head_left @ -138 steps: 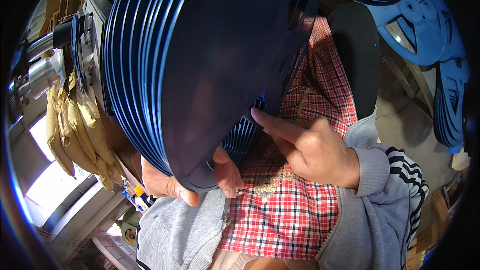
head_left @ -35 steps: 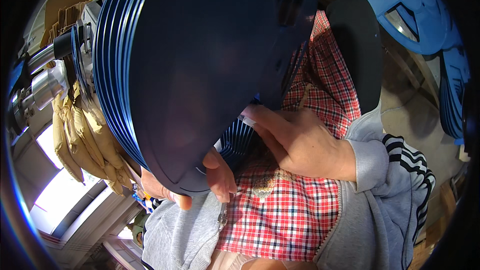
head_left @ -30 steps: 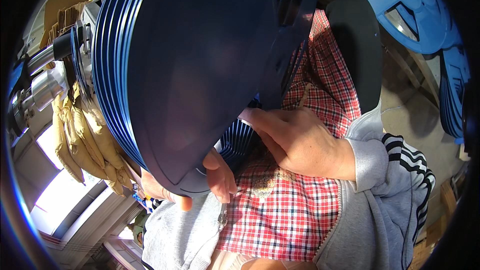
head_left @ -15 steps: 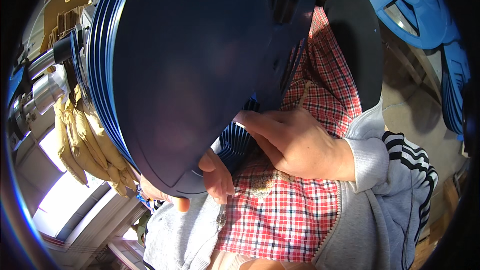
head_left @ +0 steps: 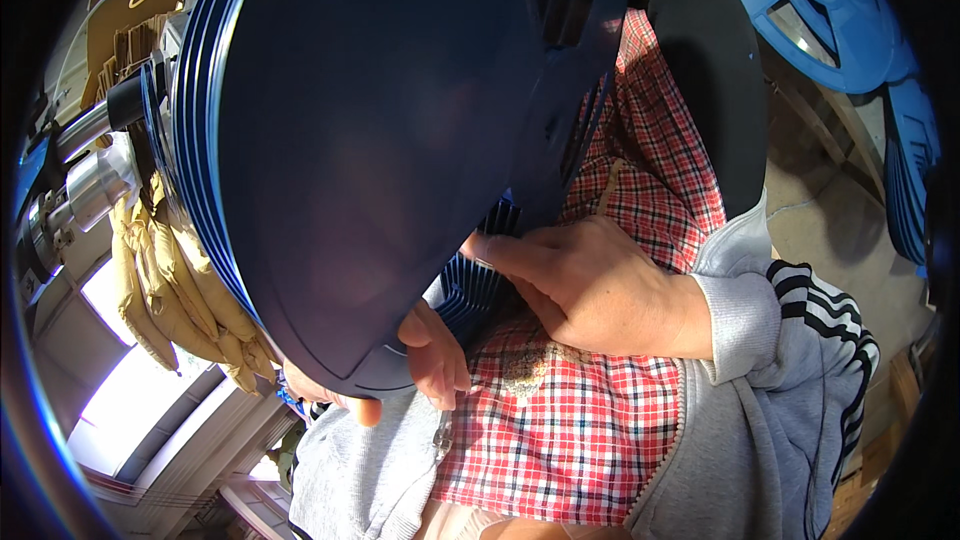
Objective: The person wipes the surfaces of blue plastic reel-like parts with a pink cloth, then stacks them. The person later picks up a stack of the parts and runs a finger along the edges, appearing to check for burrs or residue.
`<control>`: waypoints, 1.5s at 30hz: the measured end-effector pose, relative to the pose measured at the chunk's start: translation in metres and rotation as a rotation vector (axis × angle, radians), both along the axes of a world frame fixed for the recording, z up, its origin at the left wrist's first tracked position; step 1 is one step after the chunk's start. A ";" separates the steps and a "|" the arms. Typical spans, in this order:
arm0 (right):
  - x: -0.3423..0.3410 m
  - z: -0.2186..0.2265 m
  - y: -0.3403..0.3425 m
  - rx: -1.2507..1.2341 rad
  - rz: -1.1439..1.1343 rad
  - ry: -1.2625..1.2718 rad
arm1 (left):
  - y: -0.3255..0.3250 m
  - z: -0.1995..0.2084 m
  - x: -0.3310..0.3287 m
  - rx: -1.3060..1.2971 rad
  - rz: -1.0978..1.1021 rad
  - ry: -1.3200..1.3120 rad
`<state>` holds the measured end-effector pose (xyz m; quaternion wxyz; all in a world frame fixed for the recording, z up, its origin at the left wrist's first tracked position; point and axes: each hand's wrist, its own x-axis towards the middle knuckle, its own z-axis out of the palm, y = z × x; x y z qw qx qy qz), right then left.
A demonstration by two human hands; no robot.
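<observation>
A stack of large dark-blue plastic reels (head_left: 370, 140) fills the upper middle of the head view, tilted on edge with its rims spread on the left. My left hand (head_left: 433, 355) is wrapped round the stack's lower edge; its fingers show on the near side, and part of the hand is hidden behind the reels. At the ribbed opening in the stack's lower right, my right hand (head_left: 610, 290) is closed in a pinch. Its fingertips reach in at the flange's edge, where what they grip, if anything, is hidden.
More light-blue reels (head_left: 830, 15) are piled at the far right. A metal shaft (head_left: 85, 130) with a silver cylinder stands at the left, beside several hanging tan gloves (head_left: 170, 300). A dark padded shape (head_left: 708, 90) lies beyond the red plaid cloth (head_left: 570, 440) on my lap.
My right thumb tip has shifted slightly left, closer in against the reel's edge. The stack has moved a little to the left. The left hand keeps its hold.
</observation>
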<state>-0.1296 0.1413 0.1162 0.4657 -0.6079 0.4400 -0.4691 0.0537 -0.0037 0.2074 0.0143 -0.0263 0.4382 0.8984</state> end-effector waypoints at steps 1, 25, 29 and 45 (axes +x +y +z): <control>0.003 -0.002 0.002 -0.016 0.027 -0.009 | -0.004 -0.003 -0.002 0.006 -0.015 0.003; -0.029 0.017 0.015 0.068 -0.202 -0.006 | -0.009 -0.015 0.012 0.084 0.070 0.097; -0.027 0.012 0.014 0.085 -0.197 -0.101 | -0.005 -0.012 0.013 0.074 0.100 0.087; -0.023 0.008 0.021 0.134 -0.112 -0.030 | -0.002 -0.005 0.007 0.069 0.130 -0.040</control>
